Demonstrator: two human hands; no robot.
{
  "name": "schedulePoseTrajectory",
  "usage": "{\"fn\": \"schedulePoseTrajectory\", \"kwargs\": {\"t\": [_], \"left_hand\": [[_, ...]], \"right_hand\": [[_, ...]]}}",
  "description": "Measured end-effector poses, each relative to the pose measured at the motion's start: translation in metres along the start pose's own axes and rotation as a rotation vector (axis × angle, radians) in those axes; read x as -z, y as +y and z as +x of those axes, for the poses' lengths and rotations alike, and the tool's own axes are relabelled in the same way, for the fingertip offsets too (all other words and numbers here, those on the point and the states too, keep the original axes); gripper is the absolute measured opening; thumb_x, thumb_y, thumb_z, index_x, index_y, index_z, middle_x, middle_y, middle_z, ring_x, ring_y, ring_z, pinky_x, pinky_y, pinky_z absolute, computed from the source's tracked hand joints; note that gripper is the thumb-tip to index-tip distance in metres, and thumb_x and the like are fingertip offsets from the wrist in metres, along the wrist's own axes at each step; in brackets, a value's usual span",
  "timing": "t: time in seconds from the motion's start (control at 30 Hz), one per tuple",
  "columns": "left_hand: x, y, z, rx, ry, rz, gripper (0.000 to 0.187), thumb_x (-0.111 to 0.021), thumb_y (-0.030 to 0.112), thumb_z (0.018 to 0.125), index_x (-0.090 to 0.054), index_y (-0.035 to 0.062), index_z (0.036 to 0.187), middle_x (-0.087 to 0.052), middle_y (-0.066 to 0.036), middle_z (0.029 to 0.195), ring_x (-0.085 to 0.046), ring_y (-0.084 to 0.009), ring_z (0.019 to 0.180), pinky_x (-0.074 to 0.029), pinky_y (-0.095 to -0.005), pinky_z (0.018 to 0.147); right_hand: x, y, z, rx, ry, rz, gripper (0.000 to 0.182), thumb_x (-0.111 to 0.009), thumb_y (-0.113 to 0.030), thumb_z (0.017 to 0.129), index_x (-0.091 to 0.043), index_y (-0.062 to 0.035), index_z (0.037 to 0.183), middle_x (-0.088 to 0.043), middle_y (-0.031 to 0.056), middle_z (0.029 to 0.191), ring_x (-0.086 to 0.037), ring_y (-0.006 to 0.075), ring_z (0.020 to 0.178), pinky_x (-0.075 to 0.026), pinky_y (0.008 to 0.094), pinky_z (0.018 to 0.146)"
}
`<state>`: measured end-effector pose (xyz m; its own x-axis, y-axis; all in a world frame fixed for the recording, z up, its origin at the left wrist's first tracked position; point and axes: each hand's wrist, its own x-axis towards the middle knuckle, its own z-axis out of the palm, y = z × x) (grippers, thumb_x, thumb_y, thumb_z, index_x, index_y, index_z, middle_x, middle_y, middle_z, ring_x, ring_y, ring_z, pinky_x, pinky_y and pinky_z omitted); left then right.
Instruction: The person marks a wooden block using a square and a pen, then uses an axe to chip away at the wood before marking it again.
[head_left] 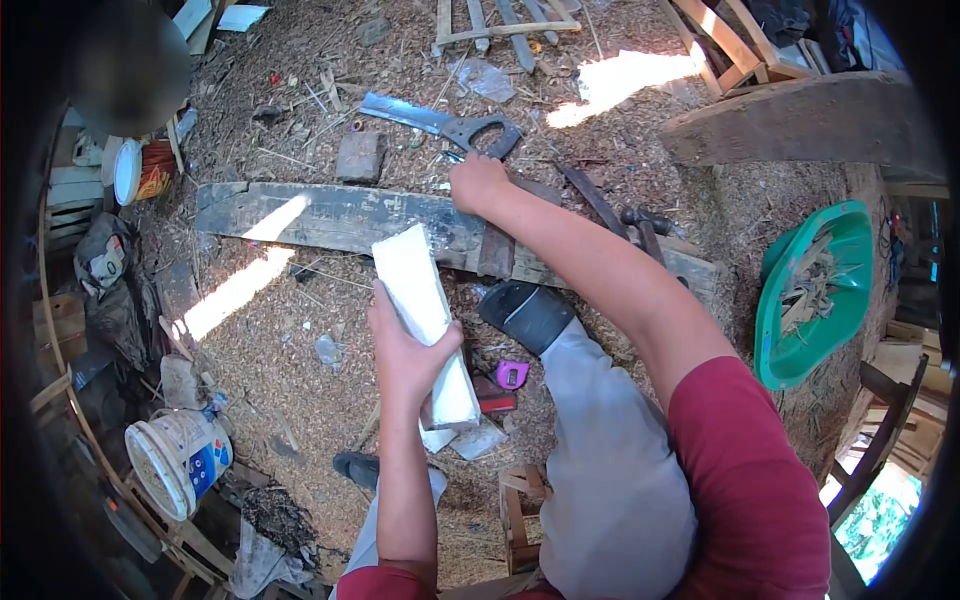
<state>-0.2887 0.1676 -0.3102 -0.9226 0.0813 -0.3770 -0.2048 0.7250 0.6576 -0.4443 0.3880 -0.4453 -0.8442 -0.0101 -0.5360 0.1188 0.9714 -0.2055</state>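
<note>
My left hand (410, 350) is wrapped round a pale white block (415, 285), held tilted above the ground near my knee. Stretched forward, my right hand (480, 184) is over the far edge of a long weathered plank (350, 215). Its fingers are curled beside the handle of a hand saw (485, 132), and what they hold, if anything, is too small to name. The saw's blade points left on the wood chips. A hammer (650, 225) lies right of my forearm, near a dark metal bar (592, 198).
A green basin (815, 295) of wood scraps stands at the right. White buckets (180, 460) are at the left. A purple tape measure (512, 375) lies between my feet. A brick (360, 157) sits beyond the plank, and a thick curved timber (800, 120) is at the upper right.
</note>
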Motion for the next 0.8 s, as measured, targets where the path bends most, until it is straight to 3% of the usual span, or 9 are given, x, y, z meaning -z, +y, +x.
{"fn": "schedulePoseTrajectory", "kwargs": {"t": [0.17, 0.27, 0.4, 0.53, 0.63, 0.73, 0.77, 0.8], "left_hand": [[0.003, 0.028, 0.001, 0.005, 0.007, 0.106, 0.126, -0.090, 0.020, 0.069, -0.018, -0.0093, 0.168, -0.046, -0.027, 0.140, -0.054, -0.0443, 0.132, -0.047, -0.0465, 0.115], [0.003, 0.023, 0.001, -0.058, 0.035, 0.153, 0.131, -0.090, 0.029, 0.068, -0.015, -0.0070, 0.169, -0.046, -0.030, 0.142, -0.060, -0.0500, 0.126, -0.053, -0.0518, 0.106], [0.011, 0.026, -0.005, -0.068, 0.042, 0.169, 0.131, -0.090, 0.029, 0.068, -0.016, -0.0071, 0.169, -0.046, -0.030, 0.142, -0.060, -0.0503, 0.125, -0.053, -0.0517, 0.106], [0.027, 0.027, -0.021, -0.100, 0.051, 0.202, 0.131, -0.091, 0.030, 0.066, -0.017, -0.0077, 0.168, -0.046, -0.031, 0.143, -0.057, -0.0497, 0.129, -0.051, -0.0510, 0.109], [0.052, 0.012, -0.047, -0.224, 0.068, 0.281, 0.132, -0.091, 0.032, 0.064, -0.020, -0.0089, 0.167, -0.046, -0.032, 0.145, -0.054, -0.0498, 0.133, -0.048, -0.0513, 0.113], [0.106, 0.005, -0.102, -0.255, 0.051, 0.301, 0.132, -0.090, 0.032, 0.063, -0.021, -0.0091, 0.168, -0.046, -0.034, 0.148, -0.050, -0.0508, 0.138, -0.042, -0.0543, 0.120], [0.129, 0.006, -0.127, -0.270, 0.067, 0.379, 0.132, -0.090, 0.031, 0.063, -0.021, -0.0077, 0.169, -0.046, -0.033, 0.148, -0.051, -0.0511, 0.137, -0.043, -0.0540, 0.119], [0.148, 0.010, -0.153, -0.280, 0.088, 0.453, 0.132, -0.090, 0.031, 0.063, -0.020, -0.0062, 0.169, -0.047, -0.033, 0.148, -0.052, -0.0514, 0.135, -0.044, -0.0538, 0.118]], "right_hand": [[0.001, -0.007, 0.017, -0.035, -0.019, -0.019, 0.038, -0.063, -0.020, 0.099, -0.078, -0.0059, 0.131, -0.069, 0.0172, 0.142, -0.066, 0.0354, 0.128, -0.050, 0.0521, 0.105], [-0.003, -0.009, 0.022, -0.003, 0.050, -0.027, 0.034, -0.065, -0.018, 0.097, -0.080, -0.0062, 0.125, -0.071, 0.0148, 0.137, -0.067, 0.0349, 0.125, -0.049, 0.0536, 0.103], [0.008, 0.002, 0.016, 0.142, 0.204, 0.039, 0.028, -0.063, -0.019, 0.099, -0.082, -0.0061, 0.114, -0.071, 0.0166, 0.126, -0.068, 0.0335, 0.121, -0.050, 0.0513, 0.101], [0.031, -0.006, 0.007, 0.484, 0.715, 0.630, 0.016, -0.070, -0.016, 0.098, -0.081, -0.0062, 0.103, -0.070, 0.0162, 0.113, -0.071, 0.0359, 0.105, -0.056, 0.0467, 0.092], [0.080, -0.035, -0.046, 0.489, 0.836, 0.820, 0.013, -0.074, -0.014, 0.096, -0.076, -0.0026, 0.103, -0.069, 0.0155, 0.108, -0.071, 0.0357, 0.099, -0.057, 0.0443, 0.087], [0.109, -0.054, -0.109, 0.616, 0.865, 0.820, 0.011, -0.070, -0.011, 0.098, -0.070, -0.0013, 0.103, -0.069, 0.0159, 0.105, -0.071, 0.0338, 0.097, -0.057, 0.0431, 0.086], [0.111, -0.062, -0.130, 0.657, 0.854, 0.812, 0.012, -0.063, -0.007, 0.101, -0.063, -0.0015, 0.112, -0.069, 0.0144, 0.102, -0.074, 0.0288, 0.090, -0.058, 0.0418, 0.081], [0.110, -0.073, -0.154, 0.662, 0.680, 0.870, 0.012, -0.061, -0.007, 0.101, -0.062, -0.0017, 0.113, -0.070, 0.0137, 0.100, -0.074, 0.0272, 0.087, -0.058, 0.0417, 0.079]]}}
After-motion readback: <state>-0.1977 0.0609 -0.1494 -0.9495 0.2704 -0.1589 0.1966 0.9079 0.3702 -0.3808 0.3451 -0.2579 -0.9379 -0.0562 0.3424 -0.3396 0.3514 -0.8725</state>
